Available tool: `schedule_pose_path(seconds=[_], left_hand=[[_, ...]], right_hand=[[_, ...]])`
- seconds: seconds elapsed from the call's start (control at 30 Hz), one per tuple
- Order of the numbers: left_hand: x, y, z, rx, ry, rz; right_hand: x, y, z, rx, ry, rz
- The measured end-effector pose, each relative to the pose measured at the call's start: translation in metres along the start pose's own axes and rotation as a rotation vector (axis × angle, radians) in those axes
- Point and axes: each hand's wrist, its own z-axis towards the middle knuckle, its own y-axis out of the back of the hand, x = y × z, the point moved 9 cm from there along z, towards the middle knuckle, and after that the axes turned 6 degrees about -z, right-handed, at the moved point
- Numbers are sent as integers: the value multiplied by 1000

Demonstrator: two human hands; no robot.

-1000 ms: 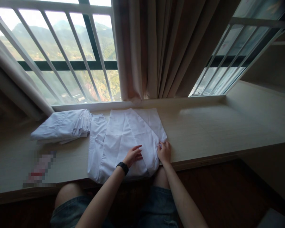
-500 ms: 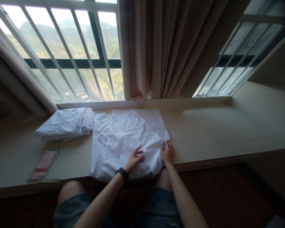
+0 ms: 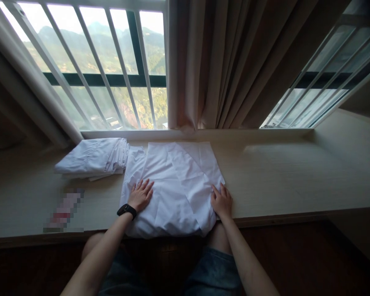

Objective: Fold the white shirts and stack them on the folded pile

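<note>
Across our view stretches a pale wooden ledge (image 3: 280, 172) with faint grain, cut off at the left. Above it we see barred windows (image 3: 111, 61), cropped at the top, with hazy hills beyond; a heavy curtain (image 3: 228, 61) hangs in deep folds and hides the stretch between them. Below, the floor is almost too dark to make out, and the forearms partly cover denim shorts (image 3: 215, 271).

White cloth (image 3: 178, 181) lies on the ledge directly before us, thin, creased and roughly four-sided, its near edge bunched and rounded. Left of it sits a folded white stack (image 3: 92, 156), layered at one end; we cannot tell whether the two touch.

Our left hand (image 3: 141, 195) rests palm down on the cloth, fingers slightly spread, gripping nothing. Our right hand (image 3: 222, 201) touches the right edge, fingers bent; whether it pinches fabric, we cannot tell. Pixelation obscures a pinkish item (image 3: 64, 209) at left. A smooth black wristband (image 3: 127, 210) circles the left wrist.
</note>
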Motion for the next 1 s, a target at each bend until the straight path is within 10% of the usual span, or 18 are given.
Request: schedule_pose_path(seconds=[0.3, 0.47, 0.63, 1.0], left_hand=[[8, 17, -36, -67, 128, -22], [-77, 25, -6, -106, -77, -110], [-158, -9, 36, 2, -175, -243], [-139, -39, 53, 58, -180, -239]], right_hand=[[16, 0, 12, -60, 99, 70], [5, -2, 14, -121, 82, 127], [-4, -5, 16, -131, 45, 171], [-23, -8, 19, -159, -50, 326]])
